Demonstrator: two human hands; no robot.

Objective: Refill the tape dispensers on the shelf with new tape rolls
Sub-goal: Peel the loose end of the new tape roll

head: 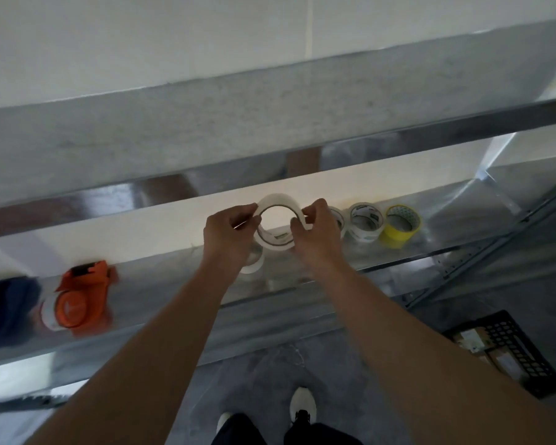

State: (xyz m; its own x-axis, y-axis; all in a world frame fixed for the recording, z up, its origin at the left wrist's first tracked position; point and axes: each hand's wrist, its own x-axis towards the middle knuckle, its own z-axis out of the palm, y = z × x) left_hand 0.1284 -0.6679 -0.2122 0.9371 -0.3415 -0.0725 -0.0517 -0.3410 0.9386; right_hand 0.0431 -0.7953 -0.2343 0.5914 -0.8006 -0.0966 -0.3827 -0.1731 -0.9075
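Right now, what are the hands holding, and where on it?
A white tape roll, held above the shelf: the left hand pinches its left rim, the right hand grips its right rim.

Metal shelving [302, 303], white wall [142, 43], grey floor [302, 364]

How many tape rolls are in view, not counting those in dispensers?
5, maybe more hidden: a white roll held in both hands, a white roll below the left wrist, and right of the hands a partly hidden roll, a white printed roll and a yellow roll.
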